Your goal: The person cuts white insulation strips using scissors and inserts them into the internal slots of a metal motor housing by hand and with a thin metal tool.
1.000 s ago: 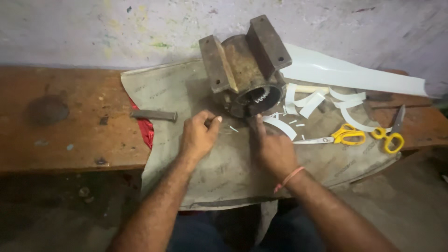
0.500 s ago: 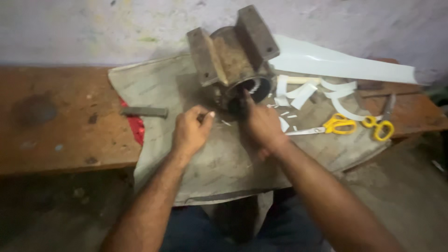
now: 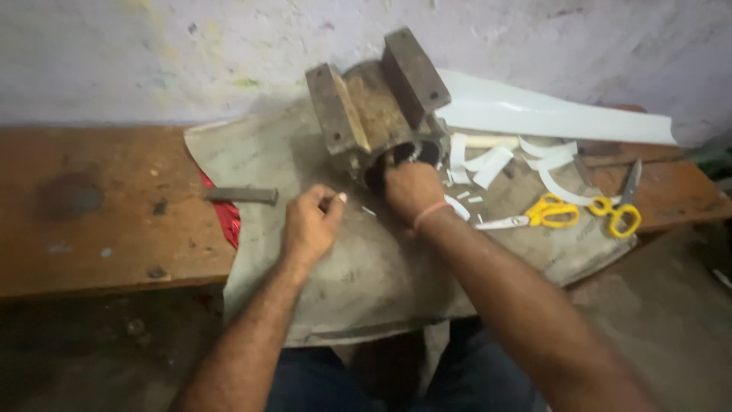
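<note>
- Right hand point(image 3: 412, 191) at the mouth of the rusty motor housing point(image 3: 377, 114), fingers curled into the dark bore; grip hidden by the back of the hand, so impossible to tell whether anything is pinched.
- Left hand point(image 3: 309, 225) loosely closed on the grey cloth point(image 3: 366, 267), thumb and forefinger pinched, perhaps on a small white slip, too small to tell.
- Best done slowly: wrist low, fingertips working along the slots, housing kept steady on the bench point(image 3: 91, 206).
- Housing directly ahead of the right hand, touching it; just beyond and right of the left.
- White paper strips point(image 3: 488, 164) and yellow scissors point(image 3: 545, 212) near, right of the housing.
</note>
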